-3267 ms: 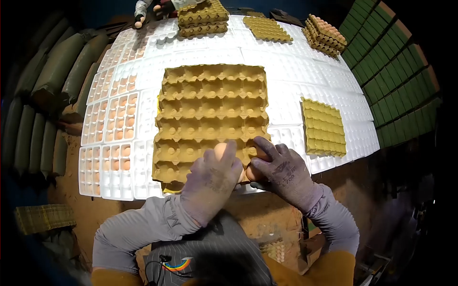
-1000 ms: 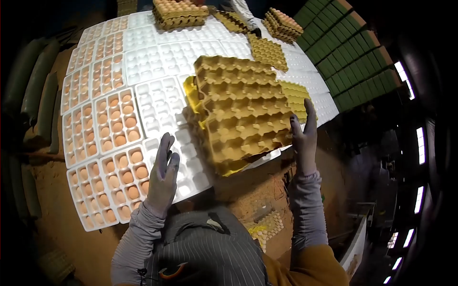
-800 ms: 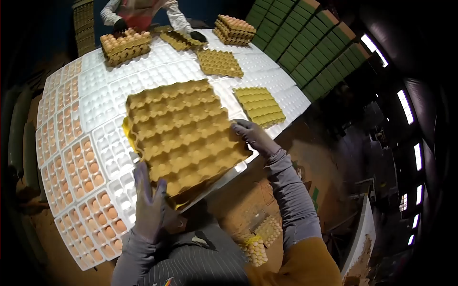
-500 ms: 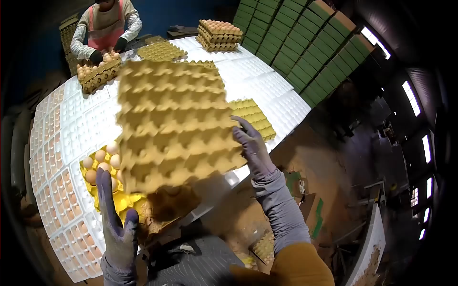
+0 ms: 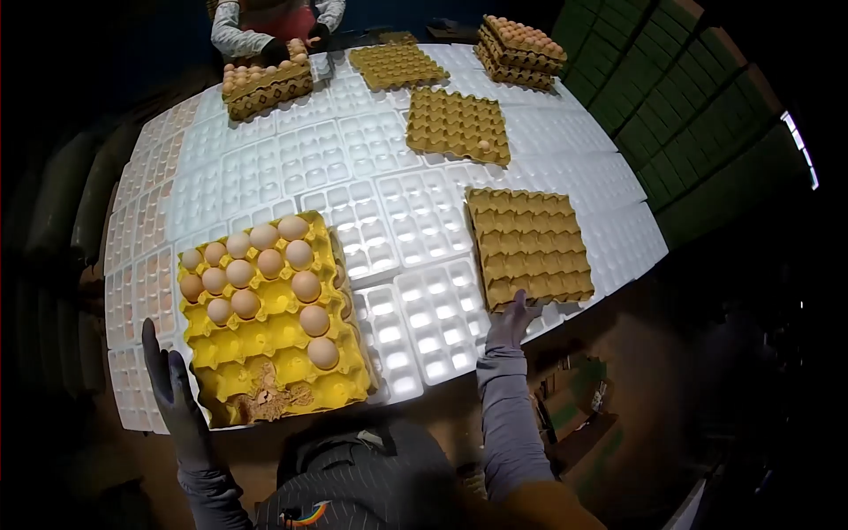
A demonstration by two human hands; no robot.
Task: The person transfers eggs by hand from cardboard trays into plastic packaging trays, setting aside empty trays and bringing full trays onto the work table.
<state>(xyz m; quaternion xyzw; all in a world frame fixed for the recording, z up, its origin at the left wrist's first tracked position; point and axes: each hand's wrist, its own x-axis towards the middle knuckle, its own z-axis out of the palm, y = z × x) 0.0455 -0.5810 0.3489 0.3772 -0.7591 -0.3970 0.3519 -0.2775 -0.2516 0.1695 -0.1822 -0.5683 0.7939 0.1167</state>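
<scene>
A yellow egg tray (image 5: 283,353) lies at the table's near edge, holding several brown eggs (image 5: 269,262) and a patch of brown debris at its front. My gloved left hand (image 5: 172,389) hovers flat beside its left front corner with the fingers straight, holding nothing. My gloved right hand (image 5: 512,320) rests on the near edge of a stack of empty brown cardboard trays (image 5: 528,245) lying flat on the table to the right.
White lit grid panels (image 5: 415,300) cover the table; panels at the left hold eggs. More brown trays (image 5: 458,124) lie farther back. Another person (image 5: 265,22) handles a full egg stack (image 5: 265,84) at the far end. Green crates (image 5: 671,115) stand to the right.
The brown tray stack was lifted off the yellow tray, swung right and set down on the table. The eggs underneath are uncovered. My left hand has dropped to the yellow tray's corner.
</scene>
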